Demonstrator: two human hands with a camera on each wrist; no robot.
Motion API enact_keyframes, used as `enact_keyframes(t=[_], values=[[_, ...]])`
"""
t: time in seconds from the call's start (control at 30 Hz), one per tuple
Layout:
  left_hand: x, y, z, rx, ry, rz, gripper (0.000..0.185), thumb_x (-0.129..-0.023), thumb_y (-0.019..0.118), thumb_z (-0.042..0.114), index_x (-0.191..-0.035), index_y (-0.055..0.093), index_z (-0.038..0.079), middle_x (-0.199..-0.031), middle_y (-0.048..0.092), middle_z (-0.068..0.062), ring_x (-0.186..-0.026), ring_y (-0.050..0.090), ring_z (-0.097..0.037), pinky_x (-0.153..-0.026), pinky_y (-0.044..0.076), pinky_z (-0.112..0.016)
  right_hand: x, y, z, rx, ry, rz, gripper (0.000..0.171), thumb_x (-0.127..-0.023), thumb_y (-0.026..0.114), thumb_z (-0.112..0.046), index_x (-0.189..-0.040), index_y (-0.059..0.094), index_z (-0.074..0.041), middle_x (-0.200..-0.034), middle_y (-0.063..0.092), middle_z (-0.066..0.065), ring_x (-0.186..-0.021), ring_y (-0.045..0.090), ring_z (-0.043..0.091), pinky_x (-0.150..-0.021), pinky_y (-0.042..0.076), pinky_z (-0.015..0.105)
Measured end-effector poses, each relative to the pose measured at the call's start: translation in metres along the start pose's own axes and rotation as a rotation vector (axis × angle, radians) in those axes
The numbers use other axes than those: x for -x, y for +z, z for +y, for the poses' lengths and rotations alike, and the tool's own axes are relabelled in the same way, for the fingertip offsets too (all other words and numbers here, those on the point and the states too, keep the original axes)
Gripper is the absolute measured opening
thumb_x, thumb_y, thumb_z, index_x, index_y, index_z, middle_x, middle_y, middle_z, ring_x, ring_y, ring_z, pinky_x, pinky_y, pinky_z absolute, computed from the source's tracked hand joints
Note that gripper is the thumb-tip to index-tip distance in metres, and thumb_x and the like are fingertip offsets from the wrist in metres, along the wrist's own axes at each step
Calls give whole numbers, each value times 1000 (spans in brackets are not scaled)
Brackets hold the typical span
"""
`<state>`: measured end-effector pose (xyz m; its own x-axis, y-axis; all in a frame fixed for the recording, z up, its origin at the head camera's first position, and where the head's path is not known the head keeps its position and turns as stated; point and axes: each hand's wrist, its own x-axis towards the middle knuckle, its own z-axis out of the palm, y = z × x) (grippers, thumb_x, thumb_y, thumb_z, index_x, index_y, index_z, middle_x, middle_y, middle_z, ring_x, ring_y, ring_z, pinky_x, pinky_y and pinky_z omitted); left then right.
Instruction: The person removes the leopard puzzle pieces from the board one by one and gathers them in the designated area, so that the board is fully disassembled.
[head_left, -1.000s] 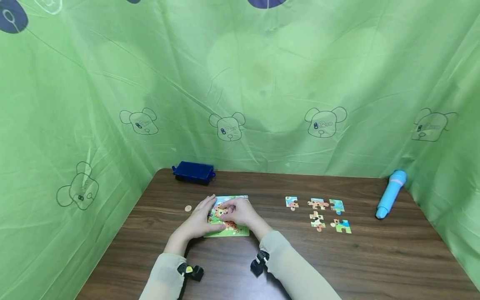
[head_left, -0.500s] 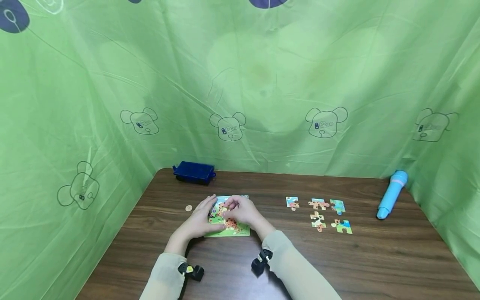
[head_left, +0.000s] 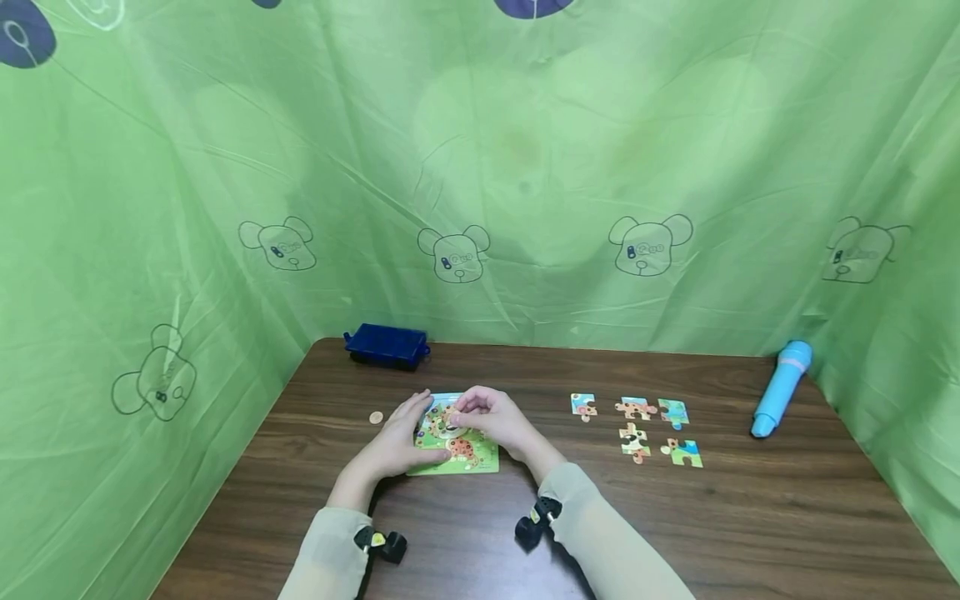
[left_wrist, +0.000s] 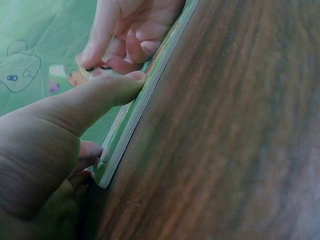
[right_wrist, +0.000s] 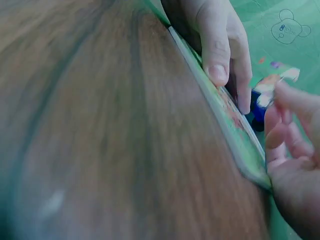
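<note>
We are pinching a piece [right_wrist: 271, 81] with the right grip [head_left: 502, 422] above the board [head_left: 468, 458], left grip [head_left: 392, 442] resting on its edge; a slackening pinch would be risking a drop

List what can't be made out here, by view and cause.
Head: part of the puzzle board, covered by the left hand.
Head: markings on the round disc, too small.
Left wrist: part of the pinched piece, behind the right hand.
Right wrist: rest of the right hand, cut off by the right edge.
</note>
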<state>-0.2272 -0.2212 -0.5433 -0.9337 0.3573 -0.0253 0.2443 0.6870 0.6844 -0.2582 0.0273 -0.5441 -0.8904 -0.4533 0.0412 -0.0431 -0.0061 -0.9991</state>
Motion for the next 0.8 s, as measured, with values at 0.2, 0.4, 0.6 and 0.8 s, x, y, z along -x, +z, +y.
enact_keyframes(t=[0.2, 0.4, 0.6, 0.8], values=[[0, 1, 1, 5, -13, -8, 116, -84, 93, 55, -172, 34, 7, -181, 25, -9, -168, 13, -37, -129, 22, -68, 9, -10, 3, -85, -38, 6, 24, -98, 81, -4, -117, 70, 6, -103, 75, 3, -92, 70, 15, -81, 59, 27], [0, -1, 1, 2, -24, -14, 116, -84, 93, 56, -172, 34, 9, -181, 25, -8, -168, 13, -36, -129, 23, -68, 18, -20, -4, -91, -31, -9, 23, -100, 80, -9, -119, 71, 3, -104, 75, 4, -85, 70, 22, -75, 61, 31], [1, -1, 0, -10, -24, -10, 117, -84, 93, 56, -172, 33, 8, -181, 25, -10, -168, 14, -37, -129, 23, -67, 32, -29, -22, 13, -27, 17, 24, -100, 81, -16, -118, 73, -2, -104, 76, 6, -89, 70, 32, -72, 60, 36], [1, 0, 0, -6, -12, -3, 116, -84, 93, 55, -172, 34, 6, -181, 25, -11, -168, 14, -38, -129, 22, -68, 50, -42, -38, 108, -43, 6, 25, -101, 80, -15, -119, 72, 0, -104, 74, 8, -100, 70, 45, -90, 62, 52]])
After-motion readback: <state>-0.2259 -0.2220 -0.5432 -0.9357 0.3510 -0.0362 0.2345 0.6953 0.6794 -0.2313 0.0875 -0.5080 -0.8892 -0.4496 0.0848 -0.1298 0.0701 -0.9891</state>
